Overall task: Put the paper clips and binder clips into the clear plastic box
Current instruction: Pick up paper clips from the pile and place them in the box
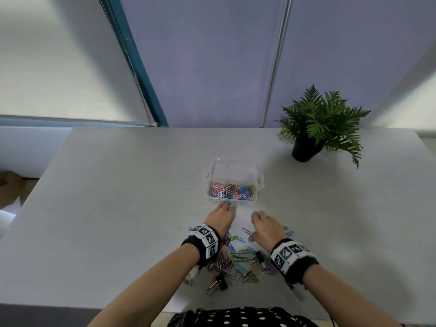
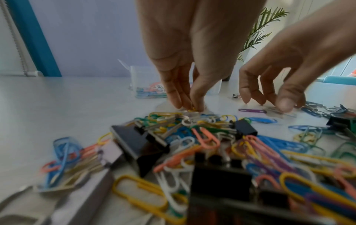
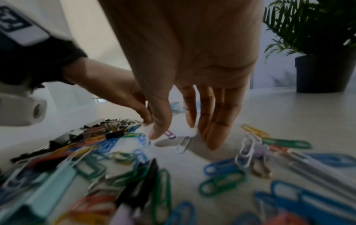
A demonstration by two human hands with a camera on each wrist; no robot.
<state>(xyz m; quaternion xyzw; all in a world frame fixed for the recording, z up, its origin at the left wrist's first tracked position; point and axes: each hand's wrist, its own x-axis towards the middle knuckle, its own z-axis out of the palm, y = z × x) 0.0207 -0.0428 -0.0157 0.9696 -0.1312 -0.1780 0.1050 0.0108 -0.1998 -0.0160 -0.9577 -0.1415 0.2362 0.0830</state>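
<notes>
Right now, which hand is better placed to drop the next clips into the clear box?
Left. The left hand pinches clips at its fingertips just short of the clear plastic box; the right hand hangs open over the loose paper clips, holding nothing.

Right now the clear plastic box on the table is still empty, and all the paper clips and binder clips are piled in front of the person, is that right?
Not quite. The clear plastic box is not empty: the head view shows coloured paper clips already lying in it. The rest holds: a pile of paper clips and binder clips lies on the table in front of the person.
</notes>
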